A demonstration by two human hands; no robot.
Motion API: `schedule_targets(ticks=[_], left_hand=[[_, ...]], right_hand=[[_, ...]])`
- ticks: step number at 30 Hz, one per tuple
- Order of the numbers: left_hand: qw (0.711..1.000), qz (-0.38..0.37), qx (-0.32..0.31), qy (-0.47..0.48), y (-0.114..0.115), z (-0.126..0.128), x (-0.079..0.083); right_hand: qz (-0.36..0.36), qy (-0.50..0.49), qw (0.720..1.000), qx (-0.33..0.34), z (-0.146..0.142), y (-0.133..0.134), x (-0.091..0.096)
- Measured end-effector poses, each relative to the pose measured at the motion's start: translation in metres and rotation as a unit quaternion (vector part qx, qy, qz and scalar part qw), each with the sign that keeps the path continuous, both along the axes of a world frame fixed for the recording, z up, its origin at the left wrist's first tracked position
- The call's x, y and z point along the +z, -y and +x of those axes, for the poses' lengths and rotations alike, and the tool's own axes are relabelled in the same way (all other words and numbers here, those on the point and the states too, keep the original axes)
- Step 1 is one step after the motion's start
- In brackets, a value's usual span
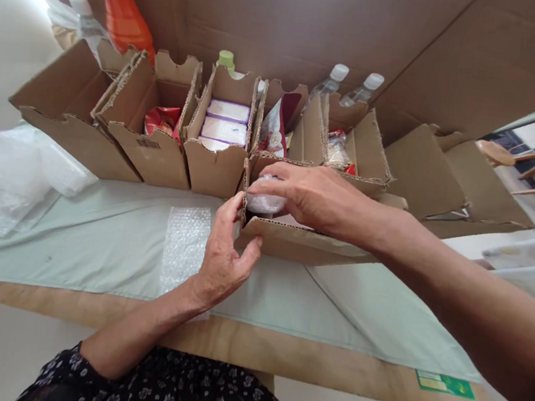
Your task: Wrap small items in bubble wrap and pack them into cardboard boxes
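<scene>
A bubble-wrapped item (265,201) sits at the left end of a low open cardboard box (301,242) in front of me. My right hand (305,192) reaches in from the right with its fingers curled over that item. What the wrap contains is hidden. My left hand (230,254) is at the box's left corner, fingers along its outer end and thumb near the front wall, spread apart. Just left of it, a flat sheet of bubble wrap (185,242) lies on the pale green cloth (116,240).
Behind stand several cardboard bins: one with a red packet (163,121), one with white packs in purple edging (224,131), one with a maroon bag (279,124). Bottles, one orange (125,10), rise behind. Clear plastic bags (12,175) lie left; a wooden stool (497,153) stands right.
</scene>
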State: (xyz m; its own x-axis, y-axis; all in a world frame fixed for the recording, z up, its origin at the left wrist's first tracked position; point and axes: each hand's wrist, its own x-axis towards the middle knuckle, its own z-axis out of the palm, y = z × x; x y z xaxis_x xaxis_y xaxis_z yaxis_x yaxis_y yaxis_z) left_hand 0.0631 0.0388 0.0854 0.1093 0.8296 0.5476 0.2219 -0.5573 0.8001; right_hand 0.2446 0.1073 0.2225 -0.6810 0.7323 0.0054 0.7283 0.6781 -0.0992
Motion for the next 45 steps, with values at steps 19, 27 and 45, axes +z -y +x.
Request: schedule_targets(ticks=[19, 27, 45], left_hand=[[1.000, -0.025, -0.011, 0.006, -0.001, 0.006, -0.003], [1.000, 0.017, -0.016, -0.018, -0.002, 0.005, -0.004], [0.990, -0.132, -0.059, 0.004, -0.003, -0.020, -0.019]], right_hand=[[-0.143, -0.103, 0.984, -0.017, 0.009, -0.002, 0.004], [-0.124, 0.047, 0.988, -0.079, -0.019, 0.000, -0.002], [0.269, -0.441, 0.719, -0.465, 0.087, 0.162, -0.014]])
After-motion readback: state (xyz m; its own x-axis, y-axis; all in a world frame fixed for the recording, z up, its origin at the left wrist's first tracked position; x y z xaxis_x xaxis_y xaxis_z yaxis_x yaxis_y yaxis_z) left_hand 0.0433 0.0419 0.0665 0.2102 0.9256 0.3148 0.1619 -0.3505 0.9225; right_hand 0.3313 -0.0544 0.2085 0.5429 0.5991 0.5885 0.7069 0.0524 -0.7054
